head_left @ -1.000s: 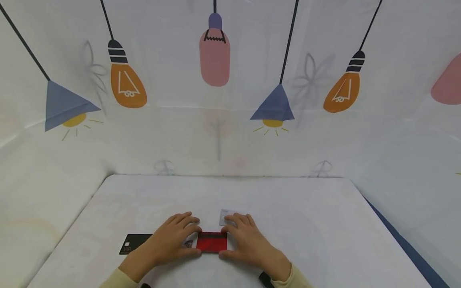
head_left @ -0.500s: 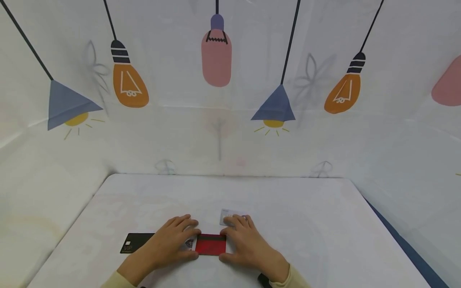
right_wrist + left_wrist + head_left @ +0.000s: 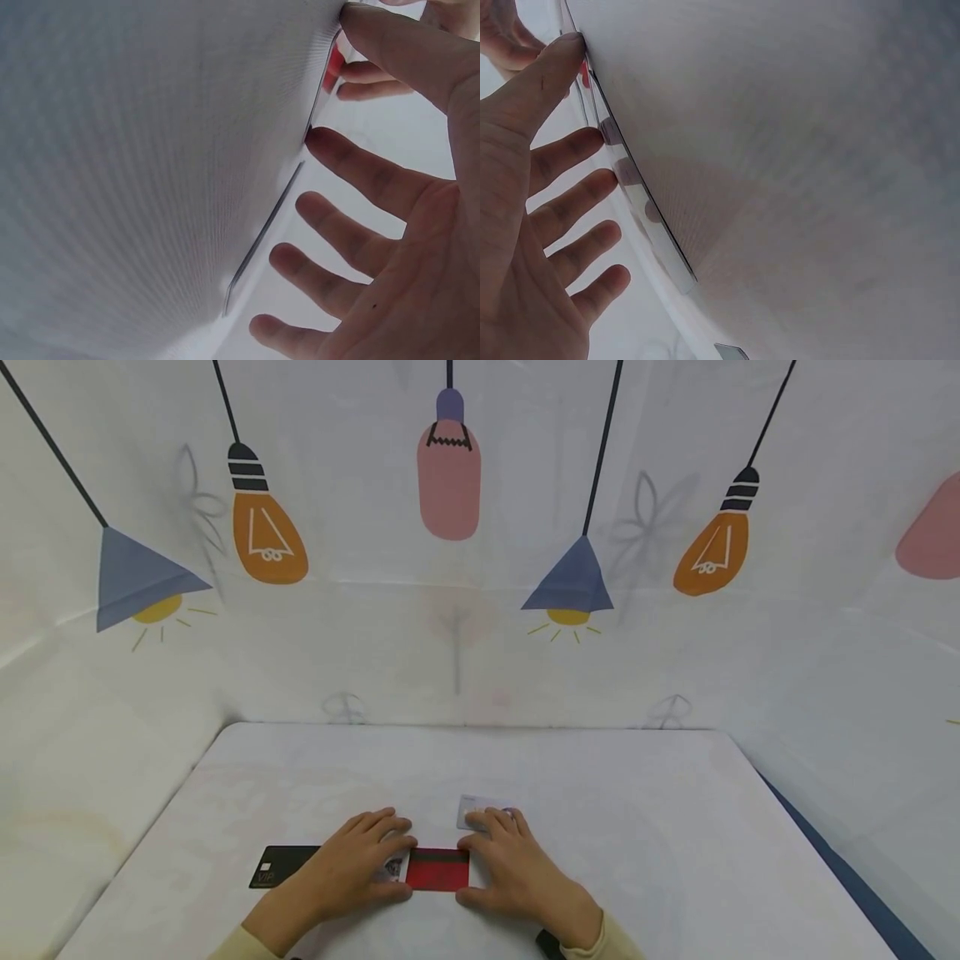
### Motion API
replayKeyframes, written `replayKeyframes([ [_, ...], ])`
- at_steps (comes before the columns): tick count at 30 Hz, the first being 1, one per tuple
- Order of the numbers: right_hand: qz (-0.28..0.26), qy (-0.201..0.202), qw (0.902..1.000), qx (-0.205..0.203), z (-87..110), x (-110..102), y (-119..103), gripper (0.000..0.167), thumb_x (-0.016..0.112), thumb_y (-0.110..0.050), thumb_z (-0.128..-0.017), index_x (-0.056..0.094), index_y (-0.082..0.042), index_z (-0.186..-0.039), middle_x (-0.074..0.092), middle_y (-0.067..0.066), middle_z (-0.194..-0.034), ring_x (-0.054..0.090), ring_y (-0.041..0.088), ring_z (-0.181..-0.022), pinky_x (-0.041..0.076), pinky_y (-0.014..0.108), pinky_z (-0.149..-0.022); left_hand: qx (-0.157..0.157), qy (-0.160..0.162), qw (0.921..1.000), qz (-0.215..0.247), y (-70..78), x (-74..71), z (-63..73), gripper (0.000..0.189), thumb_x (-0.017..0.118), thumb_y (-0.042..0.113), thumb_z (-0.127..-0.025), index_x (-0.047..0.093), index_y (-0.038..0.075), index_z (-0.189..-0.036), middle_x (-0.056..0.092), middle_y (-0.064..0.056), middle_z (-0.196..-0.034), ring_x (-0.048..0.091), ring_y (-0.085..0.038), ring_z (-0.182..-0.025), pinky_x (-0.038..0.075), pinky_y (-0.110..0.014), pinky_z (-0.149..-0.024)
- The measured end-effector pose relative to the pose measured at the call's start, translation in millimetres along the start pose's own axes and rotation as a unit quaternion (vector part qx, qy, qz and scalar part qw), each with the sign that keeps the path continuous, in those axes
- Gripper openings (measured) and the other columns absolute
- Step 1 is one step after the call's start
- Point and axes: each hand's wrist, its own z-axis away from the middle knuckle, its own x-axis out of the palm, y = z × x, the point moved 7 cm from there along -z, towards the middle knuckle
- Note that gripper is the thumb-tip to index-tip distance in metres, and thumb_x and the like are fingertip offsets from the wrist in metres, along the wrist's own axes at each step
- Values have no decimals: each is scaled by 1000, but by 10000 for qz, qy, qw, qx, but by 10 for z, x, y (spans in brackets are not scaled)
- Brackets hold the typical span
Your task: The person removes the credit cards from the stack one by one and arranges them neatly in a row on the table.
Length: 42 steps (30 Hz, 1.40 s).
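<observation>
A red card (image 3: 438,870) with a dark stripe lies flat on the white table in the head view. My left hand (image 3: 358,864) holds its left end, thumb on the near edge and index finger on the far edge. At the right end, my right hand (image 3: 517,864) holds the same two edges. Left of the red card, a pale card (image 3: 393,868) with a dark print is mostly hidden under my left hand. Farther left lies a black card (image 3: 283,866) marked VIP. Behind my right fingers is a light grey card (image 3: 472,810), partly covered.
The white table (image 3: 637,827) reaches back to a fabric backdrop (image 3: 480,643) printed with hanging lamps. A dark object (image 3: 550,943) shows beside my right wrist. A blue strip (image 3: 847,868) runs along the table's right side.
The red card has shifted slightly left and toward me, with the fingers of both hands staying at its ends. Over the last half second almost nothing moves.
</observation>
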Motion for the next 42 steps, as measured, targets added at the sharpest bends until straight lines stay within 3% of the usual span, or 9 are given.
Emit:
replayKeyframes([
  [10, -19, -9, 10000, 20, 7, 7, 32, 51, 77, -54, -84, 69, -24, -124, 51, 2, -144, 43, 25, -135, 33, 55, -113, 110, 43, 9998, -132, 17, -9, -35, 58, 64, 65, -90, 66, 22, -129, 59, 0, -137, 46, -31, -137, 36, -55, -113],
  [21, -373, 575, 9975, 191, 113, -162, 235, 51, 79, -43, -87, 63, -18, -128, 53, 8, -143, 45, 31, -135, 33, 64, -110, 223, 471, 9972, -533, -13, -137, -218, 50, 64, 56, -95, 67, 17, -126, 63, -4, -131, 54, -33, -129, 43, -53, -108],
  [26, -416, 557, 9949, 735, 141, -198, 457, 55, 79, -43, -86, 62, -16, -130, 52, 12, -144, 46, 33, -134, 32, 64, -111, 182, 327, 9975, -601, -33, -128, -371, 49, 67, 51, -94, 67, 15, -127, 63, -6, -131, 55, -32, -127, 44, -52, -106],
  [30, -417, 559, 9917, 1082, 176, -222, 598, 58, 82, -40, -84, 62, -12, -130, 53, 16, -143, 46, 37, -134, 32, 61, -110, 90, 99, 9992, -383, -34, -76, -495, 50, 70, 48, -93, 66, 13, -129, 61, -8, -134, 54, -31, -127, 43, -53, -107],
  [42, -308, 533, 9901, 1260, 238, -203, 769, 64, 83, -39, -82, 61, -6, -132, 53, 21, -140, 47, 42, -132, 32, 69, -107, 46, -19, 9996, -267, 4, 57, -781, 58, 70, 51, -93, 62, 12, -135, 55, -11, -142, 51, -32, -132, 41, -52, -109],
])
